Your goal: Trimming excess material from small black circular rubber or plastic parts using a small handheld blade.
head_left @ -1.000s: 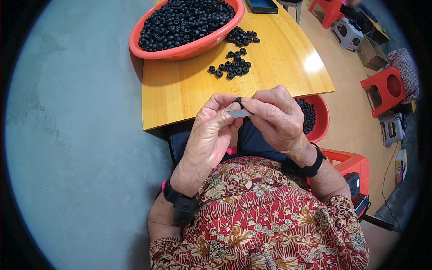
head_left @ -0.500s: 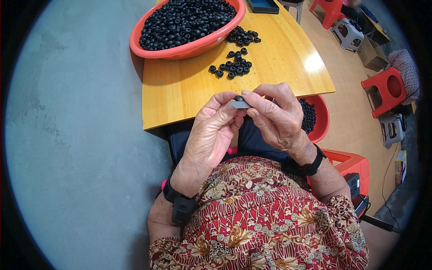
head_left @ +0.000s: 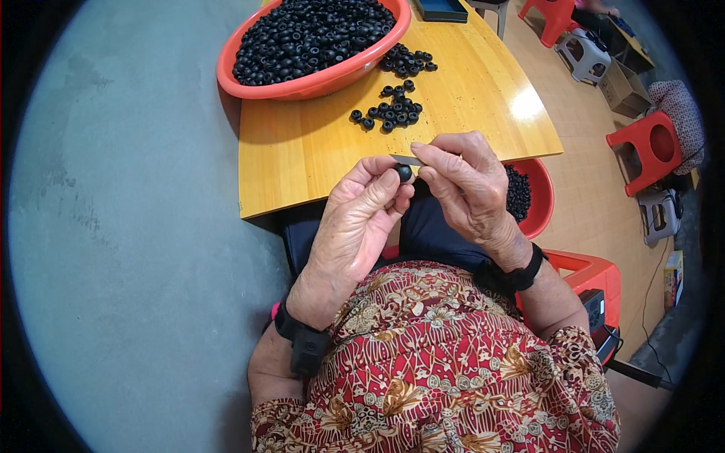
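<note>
My left hand (head_left: 353, 215) pinches a small round black rubber-looking part (head_left: 404, 174) between thumb and fingers, above my lap near the table's front edge. In my right hand (head_left: 472, 192), thumb and forefinger grip a thin grey metal blade (head_left: 406, 160). The blade lies at the far side of the black part, very close to it; I cannot tell whether they touch. Beyond my hands, a loose group of similar black parts (head_left: 389, 115), with holes showing, lies on the yellow wooden table (head_left: 302, 158).
A red basin (head_left: 321, 87) heaped with black parts stands at the table's far left. Another red basin (head_left: 542, 200), holding small black pieces, sits below the table's right edge. A dark tray (head_left: 442, 10) lies at the back. Red stools (head_left: 655, 151) and a cardboard box (head_left: 625, 89) stand right.
The blade has shifted from the near side of the black part to its far side, and my right fingers have moved slightly away. More of the black part shows in my left hand.
</note>
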{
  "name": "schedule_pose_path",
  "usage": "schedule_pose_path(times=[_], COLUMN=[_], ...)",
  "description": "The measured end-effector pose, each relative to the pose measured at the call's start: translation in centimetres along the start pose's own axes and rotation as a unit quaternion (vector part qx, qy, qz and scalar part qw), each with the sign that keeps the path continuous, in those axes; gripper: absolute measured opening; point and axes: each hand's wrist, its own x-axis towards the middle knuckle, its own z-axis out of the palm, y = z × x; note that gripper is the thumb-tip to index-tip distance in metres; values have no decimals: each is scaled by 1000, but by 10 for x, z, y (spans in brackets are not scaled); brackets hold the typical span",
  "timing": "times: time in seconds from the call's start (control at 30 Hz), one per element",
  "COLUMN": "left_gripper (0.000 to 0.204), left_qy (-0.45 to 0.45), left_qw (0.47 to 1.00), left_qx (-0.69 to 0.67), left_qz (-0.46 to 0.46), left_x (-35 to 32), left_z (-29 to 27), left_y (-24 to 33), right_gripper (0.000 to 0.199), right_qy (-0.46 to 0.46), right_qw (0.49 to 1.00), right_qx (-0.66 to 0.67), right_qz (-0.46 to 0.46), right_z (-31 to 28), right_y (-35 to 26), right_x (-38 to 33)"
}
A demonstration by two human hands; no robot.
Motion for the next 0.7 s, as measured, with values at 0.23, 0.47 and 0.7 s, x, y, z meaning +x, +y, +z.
schedule_pose_path(times=[0.23,0.47,0.7], left_gripper=[14,14,14], left_qy=[6,7,-8], left_qw=[1000,1000,1000], left_qx=[-21,-16,-20], left_qz=[6,-8,-23], left_x=[3,3,4], left_z=[-3,-6,-7], left_y=[-1,2,1], right_gripper=[32,35,36], right_qy=[-21,-27,-29], right_qw=[999,999,999], right_qx=[7,16,11], right_qz=[-29,-28,-25], right_z=[-4,-3,-3], right_y=[-7,-5,-3], right_x=[3,2,1])
